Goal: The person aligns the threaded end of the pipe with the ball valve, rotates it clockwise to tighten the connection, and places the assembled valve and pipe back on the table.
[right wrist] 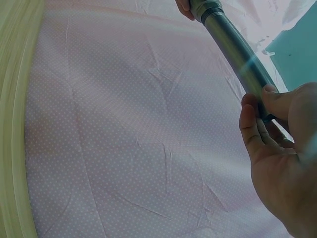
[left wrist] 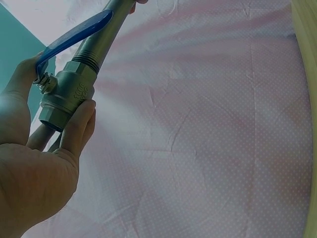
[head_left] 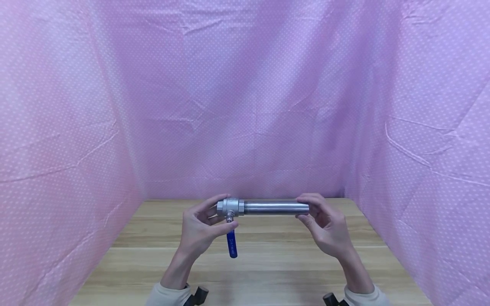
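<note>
Pink dotted cloth (head_left: 252, 106) stood on the left, right and far sides of the wooden table (head_left: 268, 267). Above the table's far part, you held the steel pipe (head_left: 275, 208) roughly level, from left to right. It was probably stiff and rather heavy, not fragile, but its smooth surface could be slippery. I could not tell if anything was inside it. Your right hand (head_left: 331, 229) pinched its right end between thumb and fingers. Your left hand (head_left: 197, 229) grasped the metal valve (head_left: 230, 207) at the pipe's left end, its thumb on the near side. That angular body likely gave the better grip. Some thread (left wrist: 88, 59) showed between valve and pipe. The blue lever (head_left: 232, 244) pointed to the near side; it might swing, so it seemed a poor place for holding.
</note>
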Motion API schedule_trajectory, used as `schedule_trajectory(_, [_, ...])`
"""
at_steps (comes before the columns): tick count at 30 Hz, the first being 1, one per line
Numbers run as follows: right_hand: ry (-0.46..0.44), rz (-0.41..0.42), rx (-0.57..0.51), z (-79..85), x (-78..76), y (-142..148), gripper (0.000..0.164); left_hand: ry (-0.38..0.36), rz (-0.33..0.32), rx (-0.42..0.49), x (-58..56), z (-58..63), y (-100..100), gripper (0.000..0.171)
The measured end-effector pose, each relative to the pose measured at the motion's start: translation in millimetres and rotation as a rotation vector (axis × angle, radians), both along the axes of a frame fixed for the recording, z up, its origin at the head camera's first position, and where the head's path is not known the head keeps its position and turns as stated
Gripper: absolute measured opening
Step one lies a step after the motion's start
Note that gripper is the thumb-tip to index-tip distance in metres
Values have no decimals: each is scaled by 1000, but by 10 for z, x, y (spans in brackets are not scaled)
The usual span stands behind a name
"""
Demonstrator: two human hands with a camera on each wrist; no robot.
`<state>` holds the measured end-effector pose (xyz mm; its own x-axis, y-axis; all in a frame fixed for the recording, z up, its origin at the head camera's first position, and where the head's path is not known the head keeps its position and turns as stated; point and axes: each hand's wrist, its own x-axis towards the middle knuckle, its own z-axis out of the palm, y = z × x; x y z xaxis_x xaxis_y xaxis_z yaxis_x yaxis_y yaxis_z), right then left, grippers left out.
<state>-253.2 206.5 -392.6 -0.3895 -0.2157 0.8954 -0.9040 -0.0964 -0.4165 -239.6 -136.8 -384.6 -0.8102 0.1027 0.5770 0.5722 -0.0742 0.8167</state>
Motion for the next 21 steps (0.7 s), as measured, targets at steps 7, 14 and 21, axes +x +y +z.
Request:
schedule_trajectory(7, [43,-32,-9,0,-7,0,56,22,-22,2,-14,-10,-5,71])
schedule_trajectory(14, [50,-39,7,-3,-20,27,46,46,-41,3,-30,-15,-12,71])
schedule_trajectory(21, [15,-150,55,-12,11,71,44,44,-33,-2,-28,-11,-13,70])
